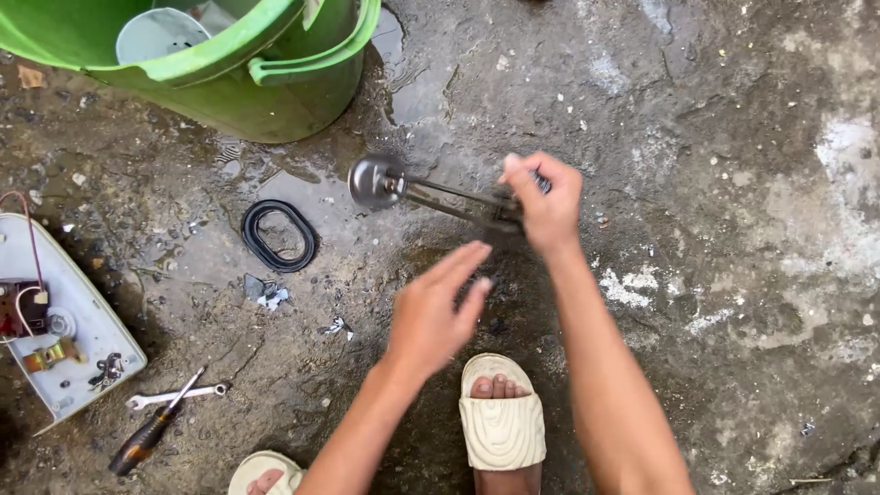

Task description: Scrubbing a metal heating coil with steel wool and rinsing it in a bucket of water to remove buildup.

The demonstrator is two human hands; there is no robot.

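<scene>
The right hand (543, 203) closes its fingers around the dark end of a metal heating element (431, 192), held above the wet, cracked concrete floor (733, 229); the left hand (431, 316) hovers just below, fingers spread and empty. A black rubber gasket (279, 236), green buckets (229, 64), a screwdriver (151, 431) and a wrench (176, 396) lie leftward.

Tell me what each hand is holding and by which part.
Right hand grips a metal heating element at its dark rod end, away from the round flange. Left hand is open, holding nothing.

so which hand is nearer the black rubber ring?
Left. The left hand hovers open, right of and below the black rubber ring; the right hand is farther right, gripping the metal part.
</scene>
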